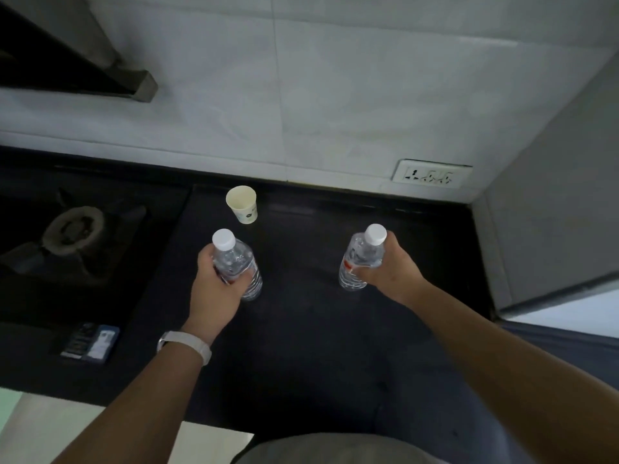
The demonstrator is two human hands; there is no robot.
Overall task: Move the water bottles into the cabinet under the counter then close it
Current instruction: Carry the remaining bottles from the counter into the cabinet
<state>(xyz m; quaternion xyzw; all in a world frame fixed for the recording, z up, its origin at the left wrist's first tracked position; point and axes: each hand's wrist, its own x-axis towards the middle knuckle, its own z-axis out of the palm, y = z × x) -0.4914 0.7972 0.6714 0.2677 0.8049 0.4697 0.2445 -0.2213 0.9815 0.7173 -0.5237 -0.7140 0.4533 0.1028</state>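
Observation:
Two clear plastic water bottles with white caps stand upright on the black counter (301, 329). My left hand (217, 283) grips the left bottle (234, 259) around its body. My right hand (392, 269) grips the right bottle (360, 259) just below the cap. A white band sits on my left wrist. The cabinet under the counter is out of view.
A paper cup (242, 204) stands behind the left bottle near the wall. A gas stove burner (72, 229) lies at the left, with a small dark box (90, 343) in front of it. A wall socket (432, 174) is at the back right. A grey side wall closes the right.

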